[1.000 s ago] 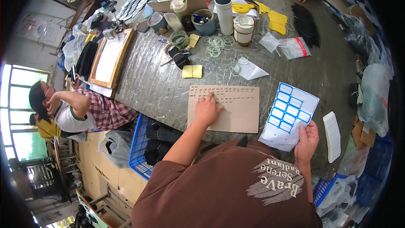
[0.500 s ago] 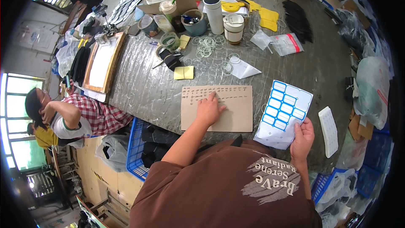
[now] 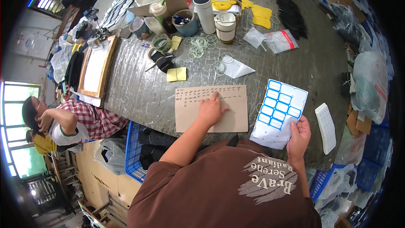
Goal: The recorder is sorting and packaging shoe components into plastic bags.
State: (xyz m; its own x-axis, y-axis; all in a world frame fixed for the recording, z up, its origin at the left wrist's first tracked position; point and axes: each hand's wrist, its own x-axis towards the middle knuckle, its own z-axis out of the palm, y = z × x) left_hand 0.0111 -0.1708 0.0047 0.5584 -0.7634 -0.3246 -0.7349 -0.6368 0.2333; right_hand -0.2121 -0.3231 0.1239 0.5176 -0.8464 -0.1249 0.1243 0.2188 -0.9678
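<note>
Brown card (image 3: 234, 118) lies flat on the grey bench (image 3: 141, 90), near its edge, handwriting in rows across the upper half. The left hand (image 3: 211, 113) rests over it, holding nothing: index finger stretched toward the rows, thumb spread sideways, the other fingers bent. To the card's right, a white sheet (image 3: 270, 134) with blue-framed labels (image 3: 279, 107) slants in the right hand (image 3: 298, 137), pinched at its lower right edge with the thumb on top; the fingers behind are mostly hidden. Whether the sheet touches the bench, I cannot tell.

Further right lies a long white pad (image 3: 325, 128). Beyond the card are a yellow pad (image 3: 176, 74), a white packet (image 3: 239, 70) and pale green bands (image 3: 200, 47) in a heap. A flask (image 3: 204, 16) stands upright just beside a lidded cup (image 3: 225, 30). At left, a person in checks (image 3: 95, 120) sits near a wooden frame (image 3: 103, 72).
</note>
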